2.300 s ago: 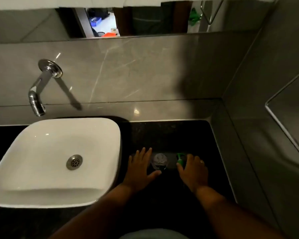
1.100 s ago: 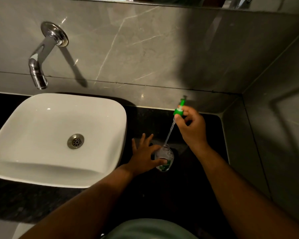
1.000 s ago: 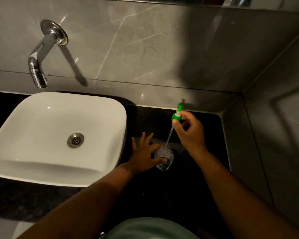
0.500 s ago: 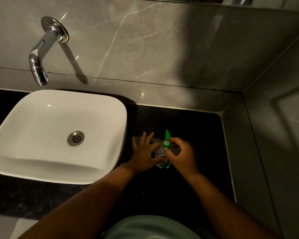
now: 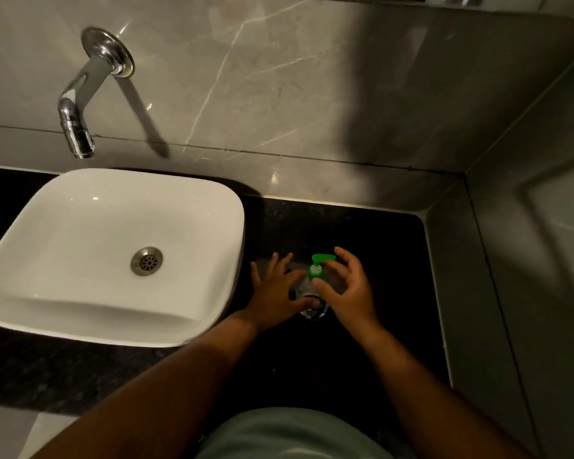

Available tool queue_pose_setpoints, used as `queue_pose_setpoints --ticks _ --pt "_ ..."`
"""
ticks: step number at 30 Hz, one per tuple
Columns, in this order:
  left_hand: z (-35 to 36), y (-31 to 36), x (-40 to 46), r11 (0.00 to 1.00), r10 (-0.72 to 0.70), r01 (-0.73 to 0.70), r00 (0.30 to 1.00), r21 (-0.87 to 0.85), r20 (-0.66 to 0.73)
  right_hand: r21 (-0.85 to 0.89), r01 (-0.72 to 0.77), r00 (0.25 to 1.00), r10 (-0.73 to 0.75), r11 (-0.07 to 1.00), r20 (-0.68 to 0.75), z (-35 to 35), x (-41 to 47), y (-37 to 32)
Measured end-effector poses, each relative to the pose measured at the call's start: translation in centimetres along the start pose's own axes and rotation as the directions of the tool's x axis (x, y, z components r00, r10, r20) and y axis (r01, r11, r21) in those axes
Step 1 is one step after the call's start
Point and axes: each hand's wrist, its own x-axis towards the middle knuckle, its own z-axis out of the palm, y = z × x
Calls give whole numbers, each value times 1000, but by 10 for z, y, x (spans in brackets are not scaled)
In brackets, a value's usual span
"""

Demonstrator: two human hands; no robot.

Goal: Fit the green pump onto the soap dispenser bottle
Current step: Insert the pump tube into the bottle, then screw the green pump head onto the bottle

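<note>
A clear soap dispenser bottle [image 5: 312, 309] stands upright on the black counter [image 5: 362, 352], right of the basin. The green pump [image 5: 318, 266] sits on its neck with the spout pointing right. My left hand [image 5: 275, 293] grips the bottle's left side, thumb across its front. My right hand [image 5: 348, 286] is curled around the pump's collar, thumb on its front and fingers spread behind the spout. The bottle's body is mostly hidden by both hands.
A white basin [image 5: 113, 256] with a metal drain [image 5: 146, 261] fills the counter's left. A chrome wall tap [image 5: 80, 104] hangs over it. Grey marble walls close the back and right side, near the bottle.
My right hand brought the pump down from high above the bottle, slid its tube inside and set the head on the neck. The spout has turned to the right. My left hand kept hold.
</note>
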Motion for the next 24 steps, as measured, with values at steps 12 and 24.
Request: queue_pose_setpoints --ticks 12,24 --pt "-1 3 -2 999 33 -33 999 18 -6 -58 -3 999 6 998 52 0 4 -11" --pt "-2 3 0 998 32 -32 999 49 -6 -94 3 999 2 996 46 -1 1 -12"
